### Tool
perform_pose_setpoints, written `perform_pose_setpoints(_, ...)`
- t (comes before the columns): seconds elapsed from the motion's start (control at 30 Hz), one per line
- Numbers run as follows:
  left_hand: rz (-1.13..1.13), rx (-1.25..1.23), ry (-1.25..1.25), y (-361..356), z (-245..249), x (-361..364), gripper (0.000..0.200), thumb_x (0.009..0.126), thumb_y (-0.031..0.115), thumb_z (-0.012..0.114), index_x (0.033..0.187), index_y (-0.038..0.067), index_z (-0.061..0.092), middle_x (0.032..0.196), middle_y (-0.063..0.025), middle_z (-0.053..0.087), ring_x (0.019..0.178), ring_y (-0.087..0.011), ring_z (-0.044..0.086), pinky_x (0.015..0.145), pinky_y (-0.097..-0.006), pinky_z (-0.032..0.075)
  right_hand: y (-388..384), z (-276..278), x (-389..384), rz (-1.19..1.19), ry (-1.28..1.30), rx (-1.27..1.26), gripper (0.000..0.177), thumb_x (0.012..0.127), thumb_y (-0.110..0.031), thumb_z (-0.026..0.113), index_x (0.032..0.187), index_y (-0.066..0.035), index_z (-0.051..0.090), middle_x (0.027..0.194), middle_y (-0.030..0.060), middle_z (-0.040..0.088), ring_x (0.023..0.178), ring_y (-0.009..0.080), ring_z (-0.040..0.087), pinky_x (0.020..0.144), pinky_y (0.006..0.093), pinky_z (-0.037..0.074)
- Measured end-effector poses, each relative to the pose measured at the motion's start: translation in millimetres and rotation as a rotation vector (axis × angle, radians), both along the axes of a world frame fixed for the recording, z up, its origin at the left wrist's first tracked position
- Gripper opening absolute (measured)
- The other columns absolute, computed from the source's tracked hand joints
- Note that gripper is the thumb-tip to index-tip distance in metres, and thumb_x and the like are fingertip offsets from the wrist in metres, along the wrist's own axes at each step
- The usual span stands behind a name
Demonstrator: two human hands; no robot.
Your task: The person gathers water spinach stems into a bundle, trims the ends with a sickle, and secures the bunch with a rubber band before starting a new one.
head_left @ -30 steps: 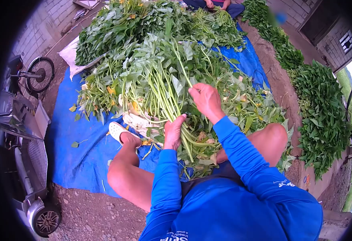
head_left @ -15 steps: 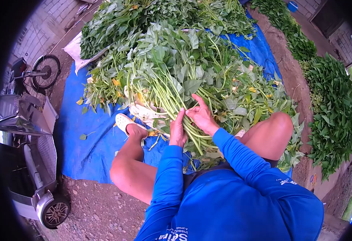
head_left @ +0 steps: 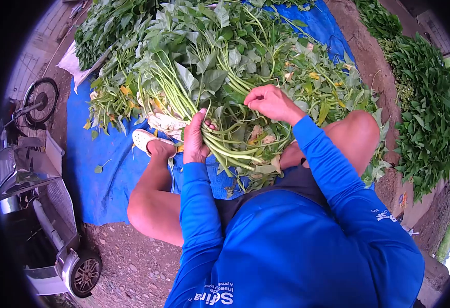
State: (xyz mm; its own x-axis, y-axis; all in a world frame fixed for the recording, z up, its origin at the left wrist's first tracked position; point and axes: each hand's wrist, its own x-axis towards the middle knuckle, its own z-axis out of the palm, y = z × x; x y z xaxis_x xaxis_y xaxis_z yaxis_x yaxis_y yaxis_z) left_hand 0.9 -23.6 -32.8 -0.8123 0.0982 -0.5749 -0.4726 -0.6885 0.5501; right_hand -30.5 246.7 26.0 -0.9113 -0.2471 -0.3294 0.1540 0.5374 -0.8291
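Observation:
A bunch of long green stems (head_left: 176, 97) with broad leaves is wrapped in my left hand (head_left: 197, 138), thumb on top, cut ends pointing down toward my lap. My right hand (head_left: 273, 104) is raised to the right of the bunch, apart from it, with its fingers bent and the thumb and index finger pinched together. Whatever lies between those fingertips is too small to make out. Loose leafy stems (head_left: 245, 56) are heaped beyond and around both hands, with some yellow leaves among them.
A blue tarp (head_left: 101, 190) lies beneath the heap. A motorcycle with a metal sidecar (head_left: 55, 205) stands at the left. More leafy greens (head_left: 425, 113) form a long row at the right. My shoe (head_left: 142, 139) rests beside the heap.
The view has shifted. My right hand has moved away from the bunch to the right, its fingers now curled. My left hand still grips the stems and has moved left.

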Motion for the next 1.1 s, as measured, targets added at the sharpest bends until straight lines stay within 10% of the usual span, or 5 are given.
perform_pose_setpoints(0.13, -0.029, 0.079, 0.073, -5.7, 4.6, -3.2, 0.029, 0.1, 0.033, 0.08, 0.099, 0.015, 0.057, 0.075, 0.0011, 0.055, 0.065, -0.0123, 0.057, 0.062, -0.031, 0.053, -23.0, -39.6, 42.7, 0.252, 0.459, 0.164, 0.033, 0.093, -0.019, 0.072, 0.124, -0.008, 0.078, 0.141, 0.0172, 0.064, 0.13, 0.0322, 0.063, 0.113, 0.0406, 0.049)
perform_pose_setpoints(0.6, 0.175, -0.252, 0.217, -2.3, 34.5, -7.9, 0.023, 0.099, 0.023, 0.076, 0.09, 0.008, 0.061, 0.074, -0.0006, 0.053, 0.064, -0.0129, 0.054, 0.06, -0.0314, 0.052, -5.5, 22.5, 53.0, 0.173, -0.212, -0.109, 0.032, 0.094, -0.029, 0.07, 0.106, -0.002, 0.081, 0.085, 0.0086, 0.076, 0.078, 0.0157, 0.069, 0.073, 0.0337, 0.055)
perform_pose_setpoints(0.83, 0.225, -0.261, 0.269, -12.2, 46.5, -13.6, 0.019, 0.097, 0.014, 0.076, 0.089, 0.003, 0.063, 0.072, -0.0038, 0.056, 0.062, -0.0165, 0.059, 0.058, -0.0337, 0.053, -29.8, 2.6, 93.8, 0.899, -0.27, 0.344, 0.028, 0.089, -0.029, 0.076, 0.103, -0.005, 0.074, 0.085, 0.0134, 0.071, 0.08, 0.0309, 0.068, 0.075, 0.0436, 0.052)
perform_pose_setpoints(0.93, 0.203, -0.251, 0.262, -22.1, 59.8, -9.2, 0.021, 0.097, 0.014, 0.076, 0.087, 0.005, 0.061, 0.072, -0.0033, 0.056, 0.062, -0.0161, 0.058, 0.059, -0.0341, 0.052, 5.4, 10.2, 84.8, 0.428, -0.022, 0.173, 0.04, 0.093, -0.032, 0.078, 0.123, -0.006, 0.071, 0.084, 0.0063, 0.066, 0.078, 0.0203, 0.065, 0.069, 0.037, 0.051)
perform_pose_setpoints(1.1, 0.185, -0.157, 0.29, -15.5, 57.2, -5.7, 0.024, 0.098, 0.02, 0.076, 0.087, 0.008, 0.059, 0.074, -0.0005, 0.05, 0.066, -0.0147, 0.053, 0.061, -0.0334, 0.05, -44.6, 49.2, 72.4, -0.27, -0.537, -0.748, 0.038, 0.097, -0.022, 0.081, 0.129, -0.005, 0.068, 0.072, -0.0061, 0.052, 0.053, 0.0016, 0.04, 0.046, 0.0224, 0.028)
